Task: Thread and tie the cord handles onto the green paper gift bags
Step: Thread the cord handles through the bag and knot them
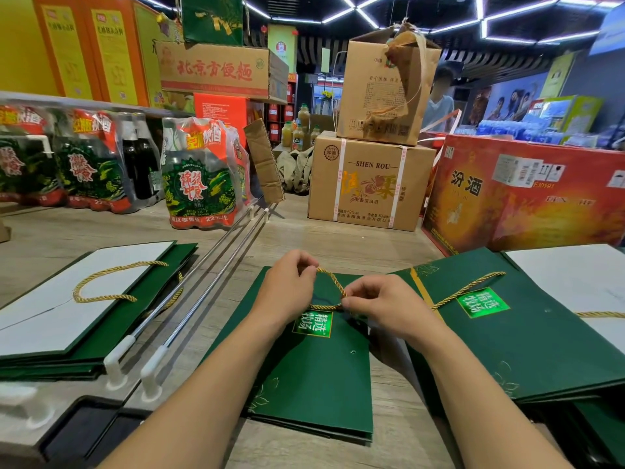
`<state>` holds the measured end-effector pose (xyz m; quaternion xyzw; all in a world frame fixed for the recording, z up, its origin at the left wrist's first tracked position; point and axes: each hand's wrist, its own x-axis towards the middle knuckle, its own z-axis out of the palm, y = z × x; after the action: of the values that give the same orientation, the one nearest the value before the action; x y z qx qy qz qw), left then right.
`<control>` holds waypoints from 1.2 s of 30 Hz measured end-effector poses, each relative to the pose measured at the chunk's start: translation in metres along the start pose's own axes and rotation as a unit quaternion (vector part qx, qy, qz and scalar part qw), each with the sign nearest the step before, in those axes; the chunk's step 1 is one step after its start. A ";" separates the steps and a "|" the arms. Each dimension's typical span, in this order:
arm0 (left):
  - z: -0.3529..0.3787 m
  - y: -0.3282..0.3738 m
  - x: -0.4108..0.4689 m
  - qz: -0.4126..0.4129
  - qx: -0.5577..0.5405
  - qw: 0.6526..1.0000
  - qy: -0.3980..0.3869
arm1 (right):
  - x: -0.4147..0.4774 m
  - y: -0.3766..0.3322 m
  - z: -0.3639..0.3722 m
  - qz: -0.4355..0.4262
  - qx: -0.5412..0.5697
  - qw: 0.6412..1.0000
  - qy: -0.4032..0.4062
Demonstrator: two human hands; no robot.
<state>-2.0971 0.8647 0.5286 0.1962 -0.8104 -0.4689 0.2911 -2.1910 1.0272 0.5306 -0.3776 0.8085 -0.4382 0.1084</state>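
Both hands pinch the gold cord point(333, 282) over the green gift bag point(314, 377): left hand point(287, 286) on one end, right hand point(378, 306) at the crossing; I think the knot must be pulled slowly and snug.

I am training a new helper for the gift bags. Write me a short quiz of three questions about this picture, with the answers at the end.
1. True or false: the left hand and the right hand both pinch the gold cord.
2. How does the middle green bag lie? A) flat on the wooden surface B) standing upright C) inside a carton
3. What lies between the left stack of bags and the middle green bag?

Key: 1 true; 2 A; 3 two metal rods.
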 end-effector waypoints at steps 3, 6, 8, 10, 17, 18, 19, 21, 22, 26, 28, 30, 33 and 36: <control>-0.001 0.006 -0.003 0.041 -0.025 0.998 -0.042 | -0.001 -0.002 -0.003 -0.014 0.040 0.999 0.014; -0.002 0.009 -0.007 0.082 0.003 0.990 -0.117 | -0.002 -0.003 0.000 -0.003 0.096 0.995 0.007; -0.001 0.007 -0.009 0.088 0.022 0.985 -0.145 | -0.002 -0.003 0.000 0.022 0.162 0.986 0.016; 0.000 0.005 -0.008 0.094 0.058 0.986 -0.124 | -0.004 -0.004 -0.003 0.049 0.208 0.977 0.019; 0.000 0.002 -0.001 0.038 0.035 0.997 -0.060 | -0.007 -0.008 -0.010 0.057 0.204 0.977 -0.013; -0.001 0.003 -0.002 0.042 0.035 0.996 -0.063 | -0.007 -0.008 -0.009 0.054 0.199 0.979 -0.004; -0.001 0.003 -0.003 0.053 0.043 0.995 -0.070 | -0.008 -0.009 -0.009 0.053 0.194 0.980 0.004; -0.003 0.005 -0.005 0.078 0.049 0.991 -0.096 | -0.008 -0.009 -0.010 0.051 0.193 0.980 0.014; -0.004 0.005 -0.006 0.086 0.035 0.989 -0.113 | -0.008 -0.009 -0.010 0.049 0.194 0.980 0.016; -0.003 0.006 -0.009 0.106 0.028 0.986 -0.125 | -0.010 -0.011 -0.010 0.048 0.167 0.985 0.017; -0.003 0.004 -0.007 0.102 0.050 0.987 -0.111 | -0.010 -0.013 -0.011 0.064 0.140 0.988 0.031; -0.004 0.003 -0.005 0.084 0.063 0.989 -0.106 | -0.011 -0.014 -0.015 0.106 0.066 0.991 0.048; -0.004 0.000 -0.004 0.065 0.078 0.989 -0.106 | -0.016 -0.016 -0.023 0.201 -0.074 0.977 -0.002; -0.002 0.000 -0.004 0.058 0.093 0.988 -0.104 | -0.022 -0.023 -0.020 0.239 -0.058 0.964 -0.098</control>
<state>-2.0927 0.8664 0.5283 0.1254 -0.8866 -0.3916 0.2118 -2.1740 1.0479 0.5566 -0.2202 0.8845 -0.3134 0.2663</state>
